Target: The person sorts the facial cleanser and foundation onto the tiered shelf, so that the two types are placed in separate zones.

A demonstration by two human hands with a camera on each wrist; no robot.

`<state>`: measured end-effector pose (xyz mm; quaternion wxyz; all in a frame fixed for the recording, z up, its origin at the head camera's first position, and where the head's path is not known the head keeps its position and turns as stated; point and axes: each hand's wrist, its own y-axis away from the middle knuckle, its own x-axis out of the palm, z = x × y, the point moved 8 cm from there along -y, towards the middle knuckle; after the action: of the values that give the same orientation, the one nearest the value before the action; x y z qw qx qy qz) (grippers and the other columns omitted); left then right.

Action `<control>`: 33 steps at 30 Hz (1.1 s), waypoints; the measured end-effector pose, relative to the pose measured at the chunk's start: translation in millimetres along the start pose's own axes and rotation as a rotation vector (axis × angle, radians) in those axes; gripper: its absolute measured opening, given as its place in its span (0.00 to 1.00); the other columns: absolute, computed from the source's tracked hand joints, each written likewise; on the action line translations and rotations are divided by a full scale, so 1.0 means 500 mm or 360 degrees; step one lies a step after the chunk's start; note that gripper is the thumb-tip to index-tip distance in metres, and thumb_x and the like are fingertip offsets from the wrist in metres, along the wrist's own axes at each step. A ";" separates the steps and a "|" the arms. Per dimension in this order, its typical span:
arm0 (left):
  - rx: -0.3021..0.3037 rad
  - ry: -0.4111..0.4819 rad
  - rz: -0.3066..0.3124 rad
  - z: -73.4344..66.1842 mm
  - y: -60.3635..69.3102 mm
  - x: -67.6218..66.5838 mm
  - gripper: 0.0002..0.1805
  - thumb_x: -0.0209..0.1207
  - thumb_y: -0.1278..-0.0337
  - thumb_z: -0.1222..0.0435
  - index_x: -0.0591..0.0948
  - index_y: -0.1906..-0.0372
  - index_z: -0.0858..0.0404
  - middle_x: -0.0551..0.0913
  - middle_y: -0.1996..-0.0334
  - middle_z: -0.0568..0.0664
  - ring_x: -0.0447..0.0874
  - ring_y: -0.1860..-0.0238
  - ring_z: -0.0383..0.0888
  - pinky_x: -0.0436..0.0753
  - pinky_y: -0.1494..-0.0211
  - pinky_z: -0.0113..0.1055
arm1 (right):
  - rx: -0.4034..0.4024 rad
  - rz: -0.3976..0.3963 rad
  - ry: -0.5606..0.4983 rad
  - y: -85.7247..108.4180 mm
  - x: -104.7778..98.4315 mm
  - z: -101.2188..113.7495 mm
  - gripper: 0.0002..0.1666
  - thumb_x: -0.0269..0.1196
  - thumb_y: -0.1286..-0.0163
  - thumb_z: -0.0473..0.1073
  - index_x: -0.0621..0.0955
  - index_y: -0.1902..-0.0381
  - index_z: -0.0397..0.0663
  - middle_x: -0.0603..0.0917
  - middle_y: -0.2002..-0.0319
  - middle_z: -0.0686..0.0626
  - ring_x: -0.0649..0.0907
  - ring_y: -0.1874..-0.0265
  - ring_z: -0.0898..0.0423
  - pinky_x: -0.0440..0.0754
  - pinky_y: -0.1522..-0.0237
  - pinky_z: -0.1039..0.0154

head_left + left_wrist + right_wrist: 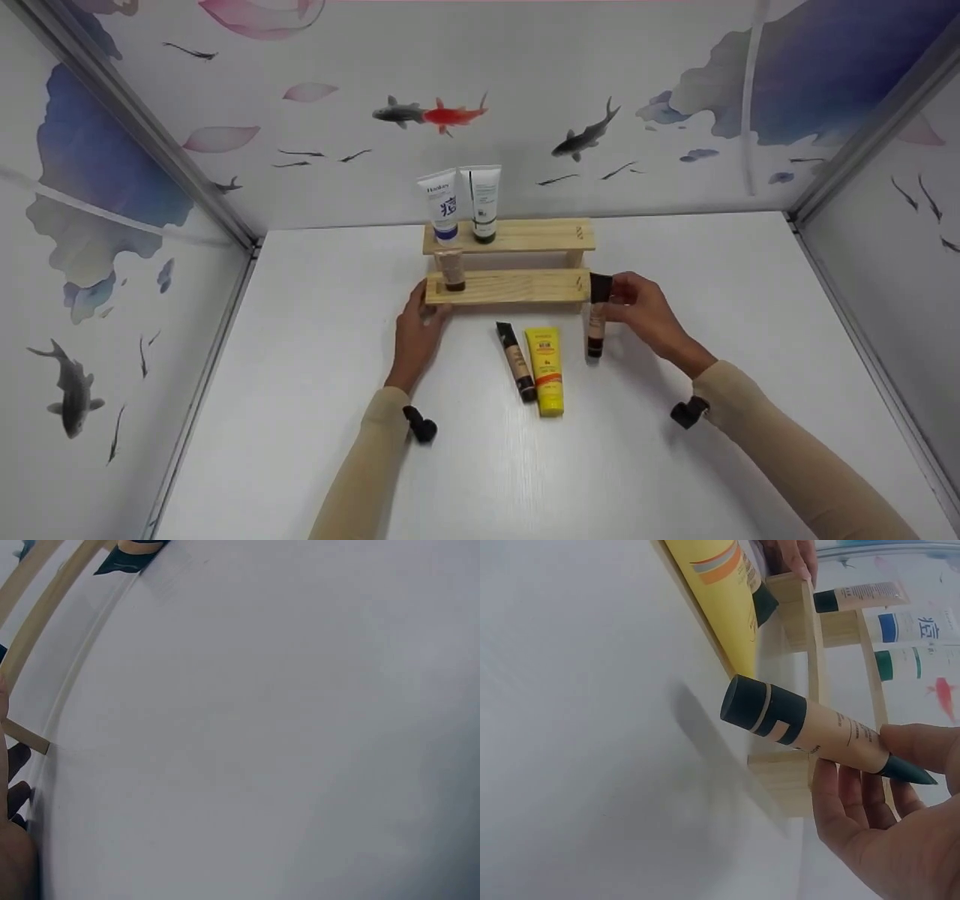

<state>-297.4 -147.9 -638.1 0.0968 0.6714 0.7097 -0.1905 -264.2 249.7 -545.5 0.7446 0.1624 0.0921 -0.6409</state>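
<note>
A two-tier wooden rack [517, 286] stands near the back of the table. At its left end my left hand [417, 337] grips the lower shelf, thumb at the front edge; the left wrist view catches only part of that hand [16, 840]. Beside the right end, my right hand [651, 311] pinches a beige tube with dark ends [596, 330]. The right wrist view has this tube [840, 736] tilted between thumb and fingers of the hand [900, 840], its cap off the table. A small beige tube [452, 271] stands on the lower shelf's left part.
On the upper shelf stand a white tube with a blue cap [444, 206] and a white tube with a dark green cap [484, 202]. A yellow tube [545, 367] and another beige tube with dark ends [516, 362] lie side by side before the rack.
</note>
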 end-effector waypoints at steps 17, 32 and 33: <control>0.0034 0.0009 0.0004 0.001 0.000 -0.001 0.43 0.63 0.20 0.43 0.63 0.12 0.57 0.73 0.19 0.54 0.74 0.22 0.51 0.73 0.20 0.52 | -0.0159 -0.0106 -0.0044 -0.033 -0.029 0.060 0.27 0.76 0.28 0.35 0.79 0.36 0.33 0.85 0.41 0.35 0.84 0.43 0.44 0.85 0.47 0.70; -0.0006 0.0020 0.0014 0.000 0.000 0.001 0.44 0.63 0.20 0.44 0.62 0.12 0.57 0.70 0.17 0.53 0.69 0.18 0.50 0.71 0.17 0.49 | -0.0315 -0.0241 -0.0021 -0.068 -0.040 0.107 0.26 0.76 0.29 0.32 0.80 0.37 0.34 0.87 0.43 0.38 0.85 0.44 0.51 0.82 0.39 0.68; -0.0006 0.0028 0.0013 -0.001 0.001 0.001 0.44 0.64 0.20 0.45 0.62 0.12 0.58 0.70 0.17 0.53 0.70 0.19 0.50 0.71 0.17 0.49 | -0.0323 -0.0242 -0.0030 -0.069 -0.038 0.110 0.26 0.76 0.29 0.32 0.81 0.37 0.34 0.87 0.43 0.38 0.85 0.44 0.51 0.82 0.40 0.69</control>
<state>-297.1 -147.0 -637.9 0.0925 0.6756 0.7082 -0.1827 -305.3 243.1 -492.1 0.7072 0.0728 0.1616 -0.6845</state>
